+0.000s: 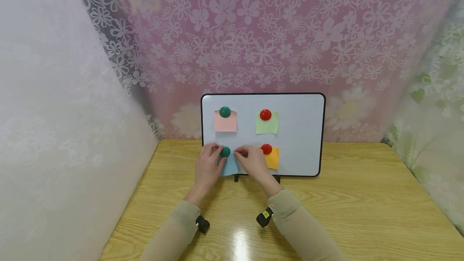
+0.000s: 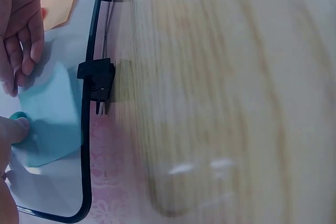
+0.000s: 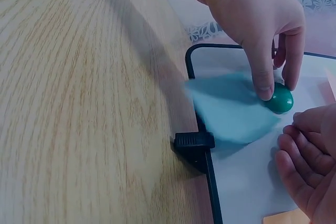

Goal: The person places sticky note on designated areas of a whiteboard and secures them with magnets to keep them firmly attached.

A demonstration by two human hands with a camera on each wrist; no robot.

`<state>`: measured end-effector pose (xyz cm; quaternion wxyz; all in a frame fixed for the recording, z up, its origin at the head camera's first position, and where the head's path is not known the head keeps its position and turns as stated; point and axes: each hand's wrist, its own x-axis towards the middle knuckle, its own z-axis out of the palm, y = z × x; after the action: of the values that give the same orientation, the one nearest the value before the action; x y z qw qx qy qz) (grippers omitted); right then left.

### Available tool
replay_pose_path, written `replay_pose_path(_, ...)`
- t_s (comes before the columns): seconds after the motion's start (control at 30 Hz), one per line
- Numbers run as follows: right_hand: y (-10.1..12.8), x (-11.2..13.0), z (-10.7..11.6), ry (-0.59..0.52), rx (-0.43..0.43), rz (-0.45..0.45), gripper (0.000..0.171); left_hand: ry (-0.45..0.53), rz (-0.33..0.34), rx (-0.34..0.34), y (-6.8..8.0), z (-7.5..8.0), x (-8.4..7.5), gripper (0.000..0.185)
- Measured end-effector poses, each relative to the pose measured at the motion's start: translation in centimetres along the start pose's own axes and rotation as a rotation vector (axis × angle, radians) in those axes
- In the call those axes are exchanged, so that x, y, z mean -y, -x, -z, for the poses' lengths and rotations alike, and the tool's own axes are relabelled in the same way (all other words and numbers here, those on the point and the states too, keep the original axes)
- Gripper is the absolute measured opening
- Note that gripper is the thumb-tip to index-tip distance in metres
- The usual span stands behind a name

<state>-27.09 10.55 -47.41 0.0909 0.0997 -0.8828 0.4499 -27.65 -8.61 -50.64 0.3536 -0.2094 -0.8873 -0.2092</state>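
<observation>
At the lower left of a whiteboard (image 1: 301, 132), my left hand (image 1: 208, 165) grips a green round magnet (image 3: 281, 98) between thumb and index finger. Under the magnet is a blue sticky note (image 3: 231, 108), its lower part standing off the board. The left thumb (image 2: 18, 129) shows at the magnet's edge in the left wrist view. My right hand (image 1: 252, 161) is just right of the note, fingers loosely bent and fingertips near its upper right corner. In the right wrist view a small gap shows between those fingertips and the note.
A pink note (image 1: 225, 125) under another green magnet (image 1: 225, 112) and a green note (image 1: 267, 127) under a red magnet (image 1: 266, 114) are above. An orange note (image 1: 272, 160) with a red magnet (image 1: 266, 149) sits behind my right hand. Black stand clips (image 3: 194, 148) hold the board's lower edge.
</observation>
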Motion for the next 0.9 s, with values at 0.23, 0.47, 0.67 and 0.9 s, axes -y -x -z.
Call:
replay_pose_path(0.23, 0.1, -0.1, -0.2, 0.031, -0.021, 0.01, 0.015, -0.006, 0.003, -0.012, 0.0, -0.1, 0.0, 0.036)
replay_pose_path(0.47, 0.4, -0.3, -0.5, 0.126, 0.007, 0.013, 0.014, 0.001, 0.01, -0.001, 0.0, -0.1, -0.1, 0.037)
replay_pose_path(0.67, 1.1, -0.2, -0.1, 0.205, 0.075, -0.032, 0.014, -0.024, -0.011, -0.001, -0.3, -0.2, -0.3, 0.039)
replay_pose_path(0.9, 1.7, -0.6, 0.2, 0.226, 0.143, -0.06, 0.015, -0.028, -0.016, -0.001, -0.4, -0.3, -0.3, 0.037)
